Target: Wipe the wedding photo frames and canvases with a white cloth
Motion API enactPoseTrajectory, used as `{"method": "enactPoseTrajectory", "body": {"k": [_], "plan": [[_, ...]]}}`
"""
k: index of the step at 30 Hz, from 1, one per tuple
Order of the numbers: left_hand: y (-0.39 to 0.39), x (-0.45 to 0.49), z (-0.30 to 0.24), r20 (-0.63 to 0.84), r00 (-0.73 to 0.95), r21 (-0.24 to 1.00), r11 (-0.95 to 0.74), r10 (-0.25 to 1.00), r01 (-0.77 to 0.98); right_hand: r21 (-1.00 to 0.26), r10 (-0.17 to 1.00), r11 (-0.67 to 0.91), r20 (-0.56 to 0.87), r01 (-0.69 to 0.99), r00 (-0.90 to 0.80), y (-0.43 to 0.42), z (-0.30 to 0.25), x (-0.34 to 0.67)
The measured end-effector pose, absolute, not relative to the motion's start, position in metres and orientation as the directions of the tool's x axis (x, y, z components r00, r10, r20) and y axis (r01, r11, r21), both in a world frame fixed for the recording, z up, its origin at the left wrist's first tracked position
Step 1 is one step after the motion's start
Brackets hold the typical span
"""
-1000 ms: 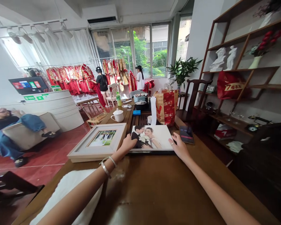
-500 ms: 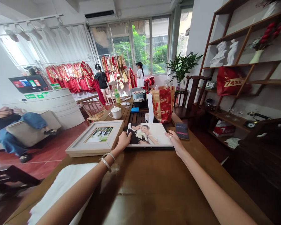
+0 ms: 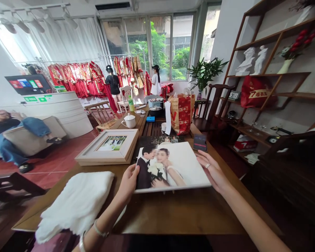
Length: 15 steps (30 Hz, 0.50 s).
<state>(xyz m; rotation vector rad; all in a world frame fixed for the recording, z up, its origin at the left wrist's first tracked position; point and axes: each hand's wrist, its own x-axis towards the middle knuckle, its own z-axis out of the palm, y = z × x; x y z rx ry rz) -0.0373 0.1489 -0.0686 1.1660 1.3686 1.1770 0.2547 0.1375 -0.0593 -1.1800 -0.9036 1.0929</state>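
Note:
A large wedding photo print (image 3: 173,168) showing a couple is lifted off the brown wooden table (image 3: 189,213), tilted toward me. My left hand (image 3: 128,182) grips its left edge, fingers closed round it. My right hand (image 3: 214,171), wearing a ring, holds its right edge. Beneath it a darker photo print (image 3: 157,140) lies flat on the table. A framed photo (image 3: 110,147) rests to the left, and a folded white cloth (image 3: 76,203) lies near the table's front left corner.
A phone (image 3: 200,142) lies right of the print. Further back stand a white teapot (image 3: 129,121), a red gift bag (image 3: 182,113) and a tea tray. Wooden shelves (image 3: 273,77) line the right wall. Two people stand by hanging red garments; another reclines on a sofa at left.
Both hands have pulled the wedding print toward me and raised it off the table, uncovering a darker print underneath. The view has shifted back from the table.

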Motion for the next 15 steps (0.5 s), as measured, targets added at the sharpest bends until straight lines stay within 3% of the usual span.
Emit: {"method": "enactPoseTrajectory", "body": {"k": [3, 8, 12, 15], "plan": [[0.116, -0.046, -0.074, -0.074, -0.056, 0.997, 0.075, 0.996, 0.025, -0.986, 0.972, 0.033, -0.006, -0.161, 0.237, 0.13, -0.068, 0.248], [0.086, -0.058, -0.078, -0.076, 0.025, 0.996, 0.074, 0.997, 0.053, -0.999, 0.96, 0.038, 0.038, 0.008, 0.276, 0.119, -0.089, 0.233], [0.081, -0.061, -0.074, -0.068, 0.025, 0.977, 0.062, 0.997, 0.203, -0.995, 0.97, 0.072, 0.086, 0.067, 0.227, 0.115, -0.104, 0.228], [0.078, -0.06, -0.073, -0.002, 0.006, 0.911, -0.001, 1.0, 0.413, -0.983, 0.965, 0.12, 0.149, 0.143, 0.216, 0.117, -0.114, 0.229]]}}
